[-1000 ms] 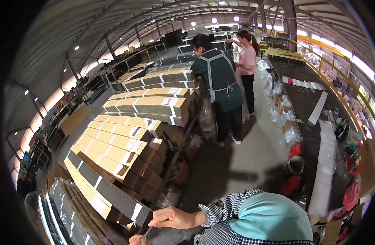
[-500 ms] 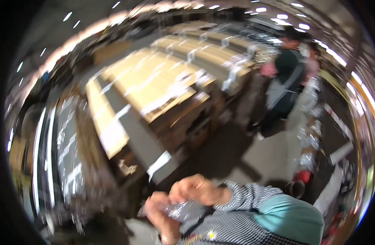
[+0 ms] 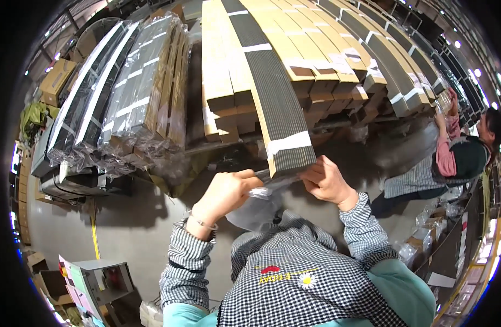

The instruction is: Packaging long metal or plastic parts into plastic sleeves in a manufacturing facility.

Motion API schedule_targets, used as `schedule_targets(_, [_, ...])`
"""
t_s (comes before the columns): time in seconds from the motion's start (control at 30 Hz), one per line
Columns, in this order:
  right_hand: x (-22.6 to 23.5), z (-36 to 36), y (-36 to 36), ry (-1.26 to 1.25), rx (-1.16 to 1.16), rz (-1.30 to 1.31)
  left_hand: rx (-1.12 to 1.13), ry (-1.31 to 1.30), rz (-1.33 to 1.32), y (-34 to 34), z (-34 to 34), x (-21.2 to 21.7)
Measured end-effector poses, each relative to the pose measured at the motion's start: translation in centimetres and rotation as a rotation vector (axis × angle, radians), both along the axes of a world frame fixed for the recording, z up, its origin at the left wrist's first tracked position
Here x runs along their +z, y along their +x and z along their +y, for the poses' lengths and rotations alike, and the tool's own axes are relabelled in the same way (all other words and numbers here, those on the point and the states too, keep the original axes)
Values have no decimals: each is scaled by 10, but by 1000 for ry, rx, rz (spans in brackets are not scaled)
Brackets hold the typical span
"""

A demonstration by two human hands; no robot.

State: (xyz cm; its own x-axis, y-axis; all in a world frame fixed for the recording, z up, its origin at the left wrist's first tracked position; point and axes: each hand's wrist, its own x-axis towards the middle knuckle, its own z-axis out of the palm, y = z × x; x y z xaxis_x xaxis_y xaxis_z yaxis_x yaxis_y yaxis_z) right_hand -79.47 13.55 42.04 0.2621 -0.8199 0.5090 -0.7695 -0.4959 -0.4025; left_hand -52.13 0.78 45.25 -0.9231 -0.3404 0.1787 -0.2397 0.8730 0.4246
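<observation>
My left hand and right hand pinch a clear bag between them. Grey bundle, end wrapped in white tape, sits just beyond my fingers.

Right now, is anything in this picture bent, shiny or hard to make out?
In the head view, tan boxes curve and the rim is black; glare streaks the plastic wrap at left; shadows darken parts of the floor. Same head view: left hand and right hand look fairly sharp; the clear bag between them has faint edges.
</observation>
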Motion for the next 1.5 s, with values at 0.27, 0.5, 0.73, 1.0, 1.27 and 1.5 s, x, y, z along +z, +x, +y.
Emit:
schedule_targets(0.27, [21, -43, 35, -28, -321, -1077, 29, 1301, 698, -42, -24, 19])
schedule_targets(0.5, [-20, -83, 5, -189, -440, -838, 327, 672, 474, -55, -30, -2])
schedule_targets(0.73, [19, -98, 48, -214, -234, -940, 401, 553, 830, -41, -29, 41])
schedule_targets(1.0, [-19, -111, 13, 271, -251, -1020, 536, 646, 623, -39, -8, 47])
schedule_targets(1.27, [-78, -94, 48, 137, -501, -832, 894, 860, 644, -68, 39, -17])
schedule_targets(1.5, [-254, -107, 53, 441, -606, -860, 707, 520, 198, -29, 19, -163])
